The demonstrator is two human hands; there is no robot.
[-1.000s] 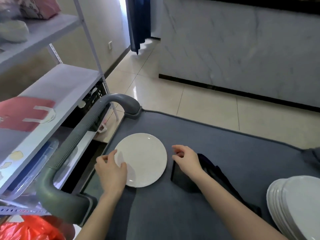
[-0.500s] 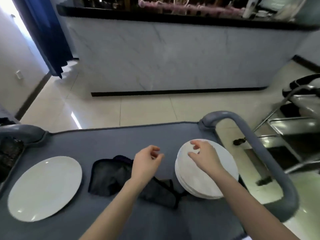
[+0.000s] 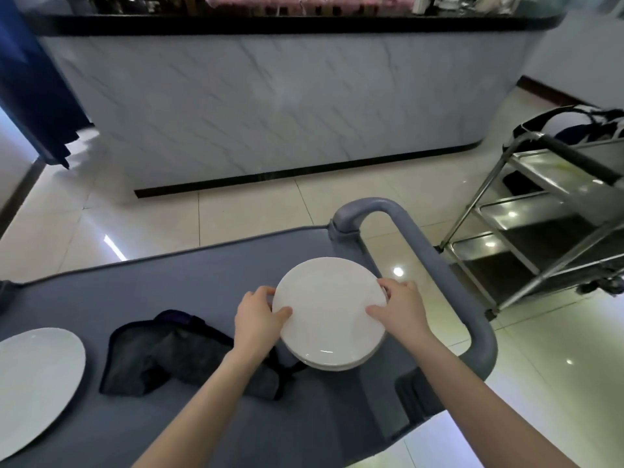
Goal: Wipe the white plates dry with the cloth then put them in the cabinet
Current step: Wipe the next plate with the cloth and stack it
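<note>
White round ceramic plate (image 3: pixel 329 309), top of stack (image 3: pixel 337 364): left hand (image 3: pixel 258 315) and right hand (image 3: pixel 401 312), fingers clamped on opposite rims. Step, likely: lifting for wiping. Next: dark grey cloth (image 3: pixel 175 356), left.

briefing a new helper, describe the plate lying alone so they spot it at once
On the grey cart top, left of the dark cloth, lies the lone plate, at the picture's edge. It is untouched, unlike the top plate gripped by left hand and right hand.

I get soft, even light — lamp glare dots the floor tiles (image 3: pixel 398 271), daylight perhaps from the left. Edges bow with wide-angle distortion; the counter (image 3: pixel 236 96) looks slightly smeared.
</note>
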